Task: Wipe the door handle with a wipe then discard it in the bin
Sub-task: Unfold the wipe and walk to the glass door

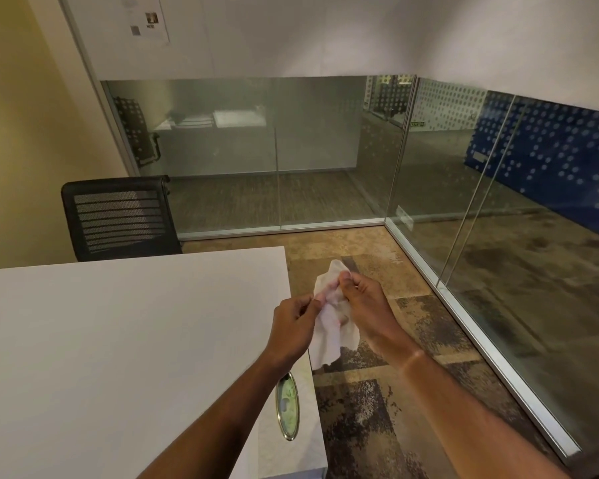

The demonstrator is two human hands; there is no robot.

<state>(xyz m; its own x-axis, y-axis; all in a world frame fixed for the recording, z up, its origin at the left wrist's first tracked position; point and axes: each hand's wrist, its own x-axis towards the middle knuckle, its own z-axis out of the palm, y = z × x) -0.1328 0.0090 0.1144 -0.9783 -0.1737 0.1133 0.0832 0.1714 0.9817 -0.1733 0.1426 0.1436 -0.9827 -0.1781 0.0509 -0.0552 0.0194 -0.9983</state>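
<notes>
Wipe [332, 319]: a crumpled white sheet, it hangs in the air between both hands, just past the right-hand corner of the white worktop [118, 340] and above the patterned carpet floor [377, 409]. Its top edge stands up above the fingers, and its lower part droops loose below them, with 1 ragged corner lowest.

The left hand [293, 326] pinches the wipe's left edge, thumb and fingers closed tight on the sheet. The right hand [363, 302] grips the wipe's upper right part, its fingers curled shut around the bunched material. The 2 hands are close together, with the wipe bunched between them. Both forearms are bare and reach in from the bottom of the view.

Under the left forearm, at the worktop's near right edge, lies a pale wipe pack with an oval, gold-rimmed opening [287, 406].

Behind the worktop, at the left, stands a black mesh-back chair [118, 219] against a yellow wall [21, 133]. Glass partitions [325, 150] with metal frames run along the far side and the right, meeting at a corner. A printed paper notice [146, 19] is stuck on the frosted upper panel at top left.
</notes>
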